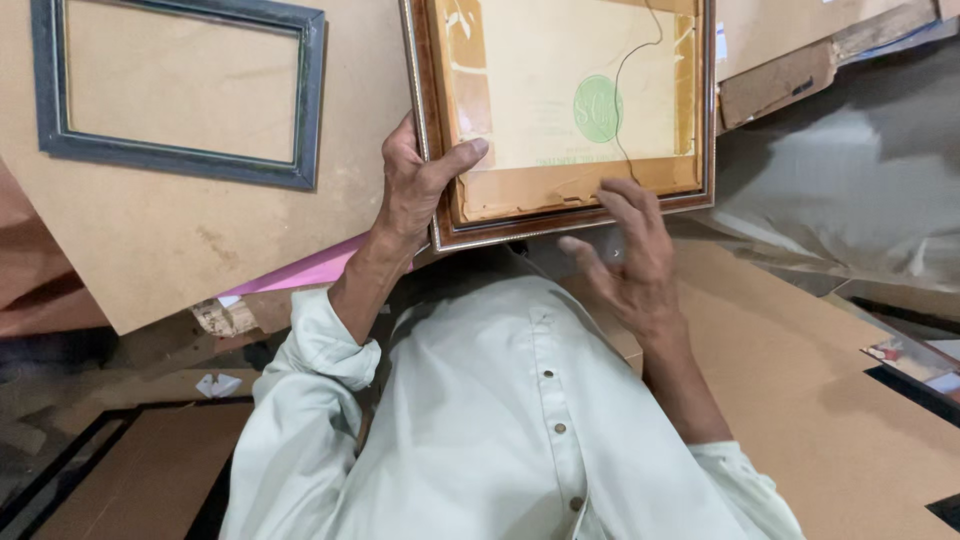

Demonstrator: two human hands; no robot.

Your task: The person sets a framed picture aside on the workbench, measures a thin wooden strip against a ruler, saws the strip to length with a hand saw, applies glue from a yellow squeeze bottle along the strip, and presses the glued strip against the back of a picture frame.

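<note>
Brown picture frame (pixel 570 215), back facing up, lies far centre. Left hand (pixel 415 185) is closed on its near-left corner. Right hand (pixel 630 255), fingers spread and holding nothing, touches its near edge. Grey-blue frame (pixel 180 160) lies far left on board.

Round green printed label (pixel 598 108) on the cream backing sheet, upper centre of the frame. Small white rectangular sticker (pixel 721 43) at upper right.

A brown picture frame (pixel 570 215) with a thin silver edge lies face down, showing its tan paper backing, a round green stamp and a thin dark hanging wire. The left hand (pixel 415 185) grips its near left corner; the right hand (pixel 625 250) rests spread-fingered on its lower edge.
</note>
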